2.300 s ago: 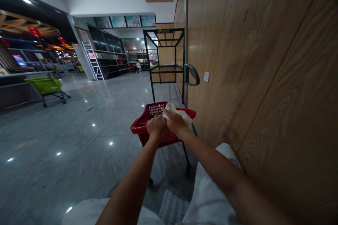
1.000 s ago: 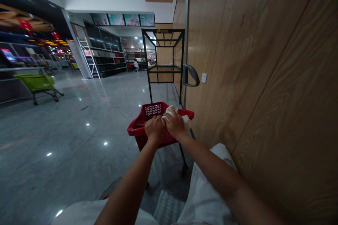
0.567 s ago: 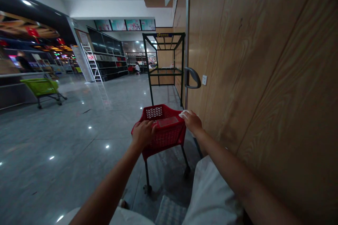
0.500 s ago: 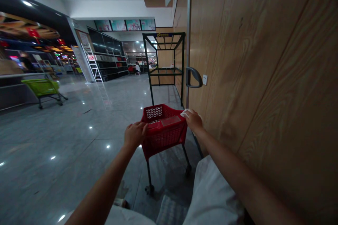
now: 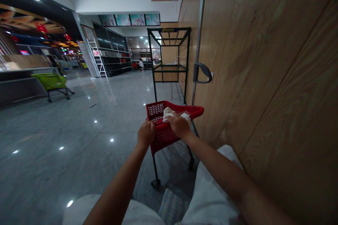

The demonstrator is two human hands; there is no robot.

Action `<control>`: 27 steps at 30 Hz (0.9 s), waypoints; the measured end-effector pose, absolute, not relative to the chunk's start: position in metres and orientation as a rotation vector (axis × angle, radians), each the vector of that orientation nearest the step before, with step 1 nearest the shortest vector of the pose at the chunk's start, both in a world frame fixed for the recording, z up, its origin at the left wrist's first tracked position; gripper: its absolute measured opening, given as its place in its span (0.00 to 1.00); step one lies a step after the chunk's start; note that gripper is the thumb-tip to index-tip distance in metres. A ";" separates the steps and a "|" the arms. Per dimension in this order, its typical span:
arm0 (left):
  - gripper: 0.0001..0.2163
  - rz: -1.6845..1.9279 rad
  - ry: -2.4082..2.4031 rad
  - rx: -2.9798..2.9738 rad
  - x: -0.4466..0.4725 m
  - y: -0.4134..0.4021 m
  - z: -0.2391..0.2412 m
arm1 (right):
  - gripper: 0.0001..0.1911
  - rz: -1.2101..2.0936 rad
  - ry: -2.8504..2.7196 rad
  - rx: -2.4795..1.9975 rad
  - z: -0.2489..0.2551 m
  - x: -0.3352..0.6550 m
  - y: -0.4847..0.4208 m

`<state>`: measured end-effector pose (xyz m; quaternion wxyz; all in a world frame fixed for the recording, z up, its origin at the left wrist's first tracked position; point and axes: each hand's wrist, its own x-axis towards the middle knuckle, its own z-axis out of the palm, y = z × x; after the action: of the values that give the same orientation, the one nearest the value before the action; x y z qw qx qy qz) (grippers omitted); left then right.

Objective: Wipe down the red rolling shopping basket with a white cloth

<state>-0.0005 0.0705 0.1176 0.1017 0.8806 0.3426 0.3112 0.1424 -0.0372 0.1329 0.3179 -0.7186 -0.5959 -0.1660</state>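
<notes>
In front of me stands a red plastic shopping cart [image 5: 164, 137] on dark legs with casters. My left hand [image 5: 146, 133] is closed around the near left corner of its rim. A crumpled white cloth [image 5: 169, 113] is bunched in my right hand [image 5: 180, 126], whose fingers are closed over it. That hand presses the cloth on the middle of the cart's near rim and handle area. Part of the cloth sticks out on the right side of the hand. The handle panel is mostly hidden beneath my right hand and the cloth.
A wood-panelled wall [image 5: 250, 77] with a grey handle [image 5: 202, 73] runs close along my right. Behind the cart stands a black metal frame rack [image 5: 170, 68]. A green shopping cart [image 5: 52, 81] stands at left by a counter. A person [image 5: 141, 64] crouches far back.
My right hand has slid left with the cloth from the rim's right corner to its middle. My left hand still grips the left corner. The view has shifted slightly.
</notes>
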 end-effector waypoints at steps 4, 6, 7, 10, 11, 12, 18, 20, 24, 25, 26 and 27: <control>0.19 1.010 0.988 2.591 0.003 0.065 0.113 | 0.19 -0.365 -1.384 -1.919 0.139 0.198 -0.059; 0.19 1.057 0.997 2.589 0.010 0.057 0.110 | 0.20 -0.338 -1.293 -1.958 0.142 0.213 -0.063; 0.19 1.075 1.008 2.591 0.014 0.052 0.109 | 0.20 -0.333 -1.272 -1.970 0.143 0.215 -0.063; 0.18 1.102 1.062 2.608 0.025 0.033 0.109 | 0.17 -0.344 -1.327 -1.964 0.141 0.195 -0.060; 0.18 1.097 1.070 2.620 0.027 0.026 0.109 | 0.16 -0.357 -1.370 -1.951 0.140 0.184 -0.058; 0.17 1.085 1.064 2.636 0.029 0.020 0.111 | 0.16 -0.376 -1.409 -1.941 0.138 0.173 -0.057; 0.16 1.008 0.912 2.730 0.022 0.000 0.114 | 0.14 -0.416 -1.519 -1.863 0.130 0.163 -0.064; 0.18 1.028 0.805 2.732 0.022 -0.001 0.108 | 0.14 -0.392 -1.547 -1.802 0.131 0.181 -0.067; 0.22 1.107 0.619 2.679 0.038 -0.005 0.093 | 0.14 -0.336 -1.480 -1.810 0.136 0.217 -0.070; 0.23 1.108 0.576 2.668 0.044 -0.007 0.090 | 0.14 -0.316 -1.451 -1.840 0.137 0.222 -0.071; 0.23 1.103 0.535 2.660 0.050 -0.009 0.087 | 0.14 -0.295 -1.429 -1.872 0.138 0.224 -0.072; 0.23 1.096 0.499 2.653 0.056 -0.012 0.085 | 0.14 -0.275 -1.417 -1.901 0.138 0.223 -0.073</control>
<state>0.0558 -0.0119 0.0853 0.1136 0.9047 0.1700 0.3737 0.2226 -0.0734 0.1382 0.3687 -0.7403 -0.5519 -0.1069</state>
